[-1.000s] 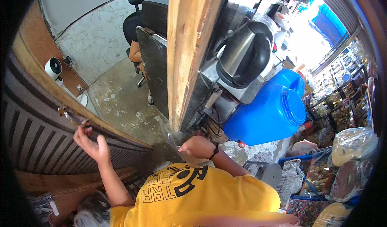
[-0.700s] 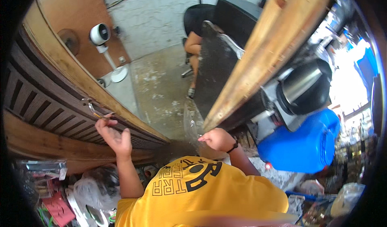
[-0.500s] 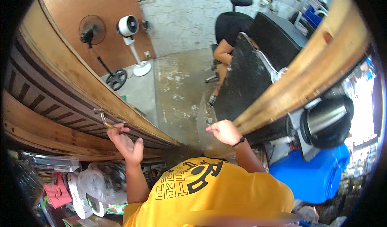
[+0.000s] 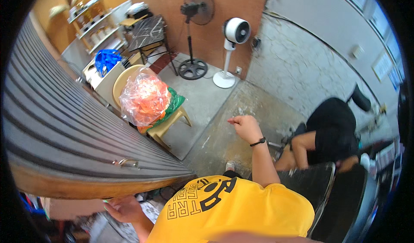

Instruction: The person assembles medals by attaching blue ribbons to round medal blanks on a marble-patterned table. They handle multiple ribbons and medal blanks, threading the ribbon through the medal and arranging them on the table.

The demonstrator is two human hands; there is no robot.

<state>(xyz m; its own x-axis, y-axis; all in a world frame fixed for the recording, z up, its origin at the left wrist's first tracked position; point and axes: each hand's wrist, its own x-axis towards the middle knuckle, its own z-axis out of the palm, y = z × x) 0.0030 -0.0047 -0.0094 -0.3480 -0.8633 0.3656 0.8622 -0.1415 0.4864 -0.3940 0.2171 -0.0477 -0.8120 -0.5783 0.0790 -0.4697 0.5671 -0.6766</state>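
Observation:
My left hand (image 4: 124,208) is low at the left, beside the wooden edge (image 4: 103,184) of a grey ribbed door. Its fingers are partly outstretched, near or touching that edge, and hold nothing I can see. On the door's ribbed face (image 4: 86,135) sits a curved metal handle (image 4: 128,161), apart from the hand. My right hand (image 4: 245,127), with a dark band at the wrist, hovers over the floor in front of me. Its fingers are curled in, thumb and forefinger close together, with no object showing.
Beyond the door, a plastic chair (image 4: 179,120) bears a clear bag of orange items (image 4: 146,97). Two standing fans, a black one (image 4: 188,44) and a white one (image 4: 230,53), stand farther back. At right, a person in black (image 4: 332,124) sits by a dark panel (image 4: 304,180).
I have passed into the doorway, and the view has turned left. My left hand has left the handle for the door's edge. The door's ribbed face now shows wide; my right hand stays curled.

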